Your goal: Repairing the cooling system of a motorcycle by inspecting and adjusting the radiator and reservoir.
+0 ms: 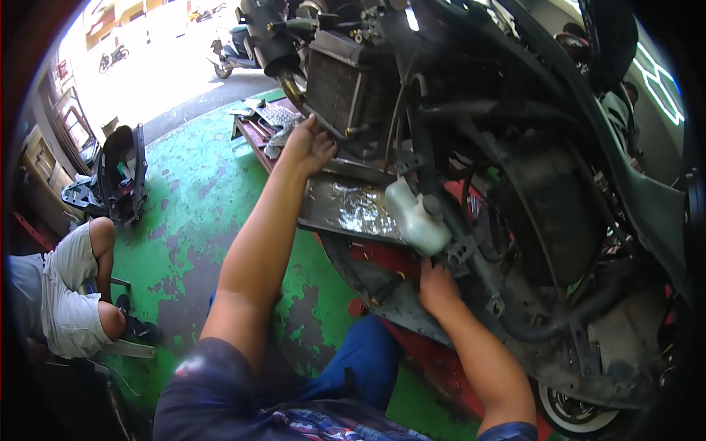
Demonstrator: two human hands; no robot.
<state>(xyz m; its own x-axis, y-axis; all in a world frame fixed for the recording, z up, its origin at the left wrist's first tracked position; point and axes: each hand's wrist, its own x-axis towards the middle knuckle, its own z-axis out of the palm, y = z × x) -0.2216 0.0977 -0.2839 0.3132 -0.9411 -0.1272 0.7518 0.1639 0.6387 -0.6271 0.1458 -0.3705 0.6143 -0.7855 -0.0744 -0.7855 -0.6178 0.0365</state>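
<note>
A motor scooter with its body panels off stands before me, its dark frame (434, 147) bare. My left hand (312, 149) is palm up at the lower edge of the radiator (334, 88), fingers loosely apart, a fingertip at its bottom corner. Under the radiator lies a metal tray (331, 192) with a wet, shiny surface. A translucent white plastic reservoir (419, 220) hangs on the frame over the tray's right end. My right hand (439, 288) is closed just below the reservoir's bottom; its fingertips are partly hidden, and what they grip cannot be made out.
A red bench (254, 140) with tools and a rag stands behind my left hand. On the left a person in light shorts (73, 305) sits on a stool. A black scooter panel (121, 173) rests on the worn green floor (184, 220). A whitewall wheel (577, 415) shows at lower right.
</note>
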